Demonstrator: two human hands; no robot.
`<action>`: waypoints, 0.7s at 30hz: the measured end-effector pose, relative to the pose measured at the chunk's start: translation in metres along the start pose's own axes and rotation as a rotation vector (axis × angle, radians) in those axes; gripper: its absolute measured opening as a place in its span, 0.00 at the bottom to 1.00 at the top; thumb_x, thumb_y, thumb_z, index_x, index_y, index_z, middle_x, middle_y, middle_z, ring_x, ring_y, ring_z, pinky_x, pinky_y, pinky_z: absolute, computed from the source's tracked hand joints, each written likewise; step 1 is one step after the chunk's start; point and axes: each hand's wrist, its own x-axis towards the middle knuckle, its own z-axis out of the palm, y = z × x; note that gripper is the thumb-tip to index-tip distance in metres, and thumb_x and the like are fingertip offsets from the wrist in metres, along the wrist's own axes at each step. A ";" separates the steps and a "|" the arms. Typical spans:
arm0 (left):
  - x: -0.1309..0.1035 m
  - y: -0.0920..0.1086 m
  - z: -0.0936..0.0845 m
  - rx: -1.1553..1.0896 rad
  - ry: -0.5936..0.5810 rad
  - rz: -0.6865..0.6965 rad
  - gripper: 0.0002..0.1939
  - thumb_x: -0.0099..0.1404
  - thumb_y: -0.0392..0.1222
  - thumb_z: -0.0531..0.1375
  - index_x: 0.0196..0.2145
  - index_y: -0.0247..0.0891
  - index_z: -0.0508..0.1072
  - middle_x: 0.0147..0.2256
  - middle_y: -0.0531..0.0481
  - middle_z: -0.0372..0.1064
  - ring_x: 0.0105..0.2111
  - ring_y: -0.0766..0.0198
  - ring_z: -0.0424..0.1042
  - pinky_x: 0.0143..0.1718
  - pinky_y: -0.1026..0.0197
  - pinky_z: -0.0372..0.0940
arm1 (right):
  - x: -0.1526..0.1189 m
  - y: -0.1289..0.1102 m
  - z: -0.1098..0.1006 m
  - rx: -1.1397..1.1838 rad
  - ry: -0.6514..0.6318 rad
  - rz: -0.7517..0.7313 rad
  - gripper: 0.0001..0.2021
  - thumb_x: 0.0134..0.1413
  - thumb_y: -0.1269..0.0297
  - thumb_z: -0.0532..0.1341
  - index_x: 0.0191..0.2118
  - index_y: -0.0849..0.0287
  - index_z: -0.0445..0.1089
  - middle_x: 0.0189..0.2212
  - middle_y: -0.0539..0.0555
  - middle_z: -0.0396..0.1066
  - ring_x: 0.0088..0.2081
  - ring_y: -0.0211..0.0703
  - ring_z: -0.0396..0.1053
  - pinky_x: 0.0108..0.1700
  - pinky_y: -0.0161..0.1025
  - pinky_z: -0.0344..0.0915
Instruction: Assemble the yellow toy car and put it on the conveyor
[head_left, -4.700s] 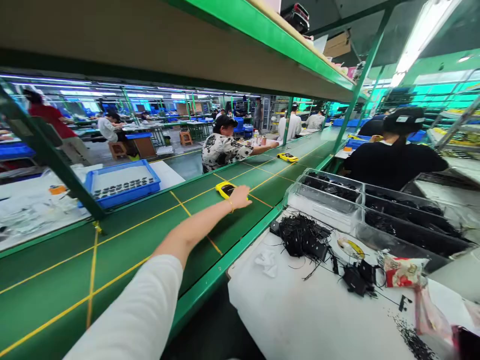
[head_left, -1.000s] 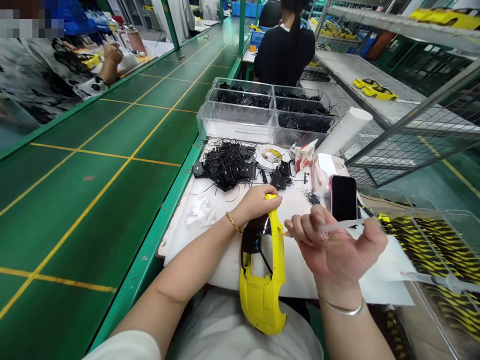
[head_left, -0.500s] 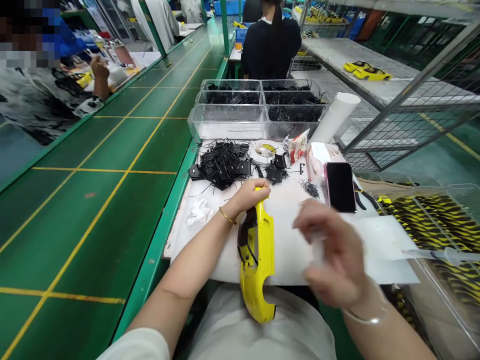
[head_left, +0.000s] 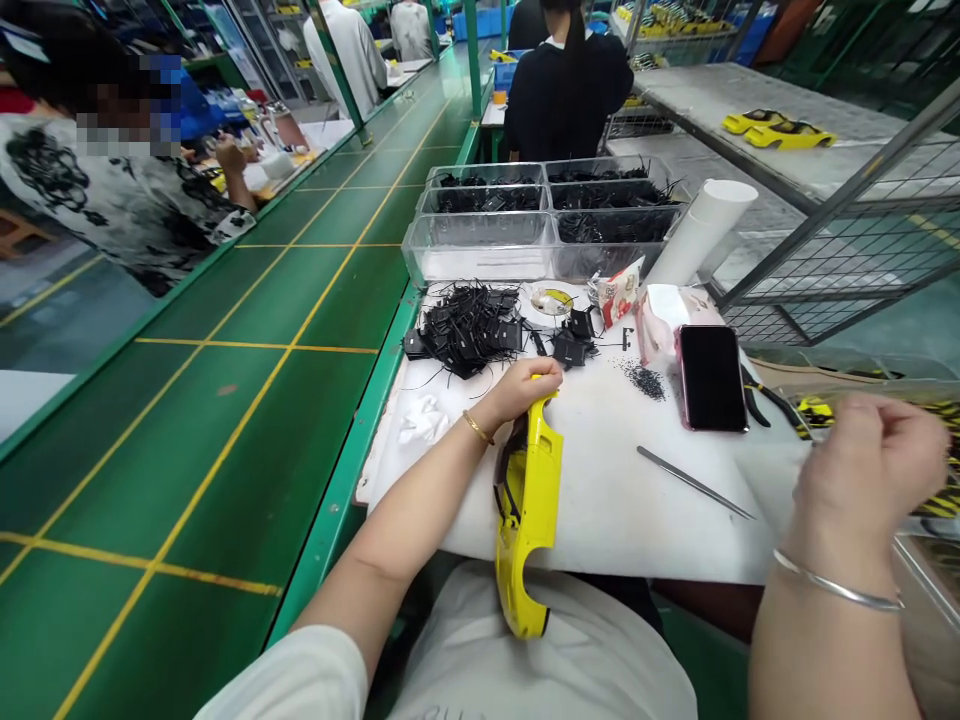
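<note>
Yellow toy-car body shell (head_left: 529,520) stands on edge at the near edge of the white surface (head_left: 622,510), its upper end on the surface and its lower end hanging past the edge over my lap; my left fingers (head_left: 541,374) are clamped around its upper end, the left hand (head_left: 521,388) steadying it. My right hand (head_left: 870,470) is lifted off the near right corner of the surface, its fingers curled together; whether they pinch anything I cannot tell, as the knuckles hide the tips. Just left of that hand a thin metal rod-like tool (head_left: 694,482) lies loose on the surface, touching nothing else. I judge I am partway through fitting something inside the shell, between tool and part: the next move would call for a free right hand to pick a piece and a firm left hold so the shell does not slide off the edge. Further out, toward the far edge, lie a heap of black wired parts (head_left: 469,328), a dark-screened phone (head_left: 711,377), a scatter of tiny black bits (head_left: 645,380), and clear bins (head_left: 480,245). A small printed packet (head_left: 621,292) sits there too, its writing too small to read; no other label is legible.
</note>
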 end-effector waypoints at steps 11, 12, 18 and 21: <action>-0.001 0.005 0.005 0.104 0.122 -0.059 0.10 0.55 0.44 0.53 0.21 0.37 0.62 0.22 0.55 0.60 0.27 0.67 0.60 0.30 0.65 0.56 | -0.098 -0.032 -0.020 -0.498 -0.521 -0.501 0.15 0.60 0.72 0.50 0.47 0.68 0.69 0.28 0.60 0.68 0.25 0.52 0.67 0.23 0.44 0.59; -0.001 0.005 0.005 0.107 0.121 -0.060 0.10 0.55 0.44 0.52 0.21 0.37 0.62 0.22 0.55 0.60 0.27 0.67 0.60 0.30 0.65 0.56 | -0.097 -0.030 -0.018 -0.478 -0.525 -0.495 0.14 0.60 0.71 0.50 0.47 0.67 0.70 0.28 0.59 0.67 0.25 0.52 0.67 0.23 0.44 0.59; -0.003 0.005 0.007 0.135 0.128 -0.025 0.08 0.56 0.43 0.52 0.22 0.37 0.63 0.23 0.55 0.61 0.28 0.66 0.61 0.31 0.65 0.56 | -0.036 -0.047 -0.012 0.347 -0.460 -0.204 0.08 0.62 0.60 0.58 0.37 0.57 0.71 0.34 0.55 0.70 0.34 0.46 0.70 0.35 0.41 0.66; -0.003 0.008 0.008 0.149 0.133 -0.001 0.08 0.57 0.42 0.53 0.25 0.37 0.66 0.26 0.54 0.65 0.30 0.65 0.63 0.34 0.64 0.58 | -0.008 -0.054 0.012 0.556 -0.475 0.035 0.12 0.61 0.53 0.60 0.38 0.57 0.71 0.35 0.54 0.73 0.35 0.46 0.72 0.37 0.41 0.66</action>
